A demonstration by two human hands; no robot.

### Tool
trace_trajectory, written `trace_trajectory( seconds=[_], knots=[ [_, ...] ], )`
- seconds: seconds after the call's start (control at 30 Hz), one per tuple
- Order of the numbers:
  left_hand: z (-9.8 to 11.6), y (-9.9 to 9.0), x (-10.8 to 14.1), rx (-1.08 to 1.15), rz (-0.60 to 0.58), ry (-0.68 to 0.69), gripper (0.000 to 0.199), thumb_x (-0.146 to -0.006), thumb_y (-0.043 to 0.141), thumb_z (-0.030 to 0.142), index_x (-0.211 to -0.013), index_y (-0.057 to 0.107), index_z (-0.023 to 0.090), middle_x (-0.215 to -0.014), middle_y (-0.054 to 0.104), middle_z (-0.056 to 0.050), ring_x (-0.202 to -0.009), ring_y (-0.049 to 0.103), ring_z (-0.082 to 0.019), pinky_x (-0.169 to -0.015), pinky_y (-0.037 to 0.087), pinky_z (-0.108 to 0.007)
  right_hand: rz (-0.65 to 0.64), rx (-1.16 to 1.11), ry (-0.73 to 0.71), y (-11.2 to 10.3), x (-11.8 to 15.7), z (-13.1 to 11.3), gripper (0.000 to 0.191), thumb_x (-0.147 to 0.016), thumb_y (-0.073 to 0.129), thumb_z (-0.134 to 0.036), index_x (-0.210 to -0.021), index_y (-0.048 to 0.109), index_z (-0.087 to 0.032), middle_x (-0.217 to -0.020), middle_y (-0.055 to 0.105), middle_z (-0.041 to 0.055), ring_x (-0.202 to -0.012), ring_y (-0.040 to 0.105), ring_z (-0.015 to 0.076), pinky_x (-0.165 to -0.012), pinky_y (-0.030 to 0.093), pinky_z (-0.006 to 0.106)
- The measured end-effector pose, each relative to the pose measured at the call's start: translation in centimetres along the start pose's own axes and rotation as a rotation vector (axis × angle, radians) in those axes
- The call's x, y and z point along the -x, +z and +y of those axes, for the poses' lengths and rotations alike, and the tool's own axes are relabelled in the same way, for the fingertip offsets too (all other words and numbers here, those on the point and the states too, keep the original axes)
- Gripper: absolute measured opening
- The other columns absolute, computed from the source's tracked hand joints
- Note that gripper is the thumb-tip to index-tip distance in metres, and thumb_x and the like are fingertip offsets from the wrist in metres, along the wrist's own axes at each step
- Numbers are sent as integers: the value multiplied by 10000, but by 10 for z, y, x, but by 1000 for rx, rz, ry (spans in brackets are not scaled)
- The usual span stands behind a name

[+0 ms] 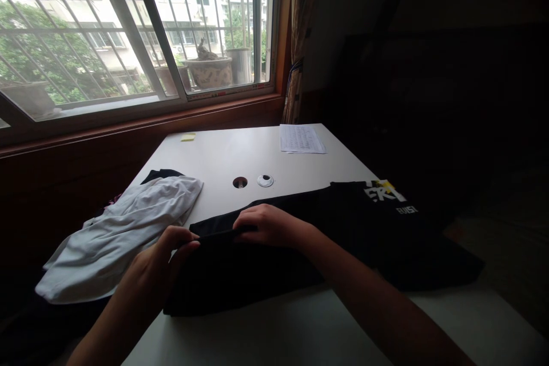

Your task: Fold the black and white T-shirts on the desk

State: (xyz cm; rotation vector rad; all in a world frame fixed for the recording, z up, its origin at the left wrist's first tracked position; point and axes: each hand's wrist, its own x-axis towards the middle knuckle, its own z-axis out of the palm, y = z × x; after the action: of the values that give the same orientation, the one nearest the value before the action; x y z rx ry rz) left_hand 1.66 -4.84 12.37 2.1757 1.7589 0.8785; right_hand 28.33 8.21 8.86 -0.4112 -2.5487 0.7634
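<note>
A black T-shirt lies across the white table, stretching from the left of centre to the right edge, where white lettering and a yellow patch show. My left hand pinches its left end between thumb and fingers. Further along the same raised edge, my right hand grips the cloth, its fingertips partly hidden by the fold. Between the two hands the edge is lifted and fairly straight. The dark fabric hides most of its folds.
A pile with a light grey garment over dark clothes lies at the table's left. On the white table are papers, a yellow sticky note, a cable hole and a round cap. Behind stands a barred window.
</note>
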Motion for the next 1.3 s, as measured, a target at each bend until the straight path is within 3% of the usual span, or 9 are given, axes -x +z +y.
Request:
trace_trajectory(
  seconds=[0.2, 0.3, 0.5, 0.67, 0.83, 1.07, 1.17, 1.3],
  knots=[
    [-7, 13, 12, 148, 138, -126, 340, -932, 599, 558, -1106, 599, 266, -958, 762, -22, -840, 749, -218, -713, 581, -280, -86, 127, 161, -23, 30, 29, 98, -894, 706, -187, -982, 747, -199, -959, 738, 46, -855, 674, 176, -784, 499, 280],
    [-11, 13, 16, 179, 88, -155, 394, -909, 632, 572, -1174, 605, 281, -949, 769, -19, -791, 746, -208, -700, 584, -279, -80, 148, 210, -29, 40, 38, 121, -884, 712, -178, -996, 751, -200, -947, 732, 46, -852, 663, 181, -789, 496, 292],
    [-23, 4, 24, 176, -41, -48, 451, -875, 707, 497, -1269, 608, 303, -969, 767, -42, -844, 751, -234, -732, 610, -301, -39, 121, 192, -29, 43, 42, 134, -877, 735, -182, -1004, 766, -214, -965, 730, 47, -900, 665, 190, -847, 509, 313],
    [-24, -6, 24, 155, -43, -39, 433, -854, 730, 496, -1242, 646, 322, -932, 765, -25, -807, 752, -226, -713, 613, -289, 8, 95, 172, -28, 40, 39, 116, -893, 731, -219, -999, 779, -220, -964, 731, 54, -909, 669, 194, -854, 521, 315],
    [-33, -6, -1, 178, 7, -137, 423, -872, 684, 532, -1211, 655, 281, -980, 761, -38, -855, 745, -228, -726, 600, -295, -23, 145, 228, -26, 30, 52, 152, -907, 701, -207, -1042, 767, -226, -982, 726, 52, -905, 659, 194, -837, 505, 311],
    [-85, 31, -47, 183, -73, -229, 415, -846, 646, 538, -1085, 685, 201, -955, 755, -70, -910, 728, -259, -827, 587, -381, -129, 146, 422, -13, 3, 92, 153, -898, 719, -335, -1006, 765, -236, -992, 742, 41, -912, 672, 206, -789, 491, 296],
    [-105, 49, -52, 133, -148, -246, 357, -834, 623, 499, -1016, 699, 202, -929, 751, -71, -902, 720, -269, -830, 579, -395, -118, 154, 484, -7, 0, 104, 171, -884, 736, -369, -977, 763, -227, -982, 744, 43, -916, 673, 207, -793, 490, 294],
    [-112, 60, -48, 86, -166, -234, 301, -842, 589, 449, -992, 708, 217, -1002, 751, -76, -954, 708, -277, -901, 554, -411, -63, 169, 486, -5, 5, 112, 153, -886, 736, -354, -959, 757, -222, -971, 736, 45, -928, 673, 203, -815, 492, 297]
  ],
)
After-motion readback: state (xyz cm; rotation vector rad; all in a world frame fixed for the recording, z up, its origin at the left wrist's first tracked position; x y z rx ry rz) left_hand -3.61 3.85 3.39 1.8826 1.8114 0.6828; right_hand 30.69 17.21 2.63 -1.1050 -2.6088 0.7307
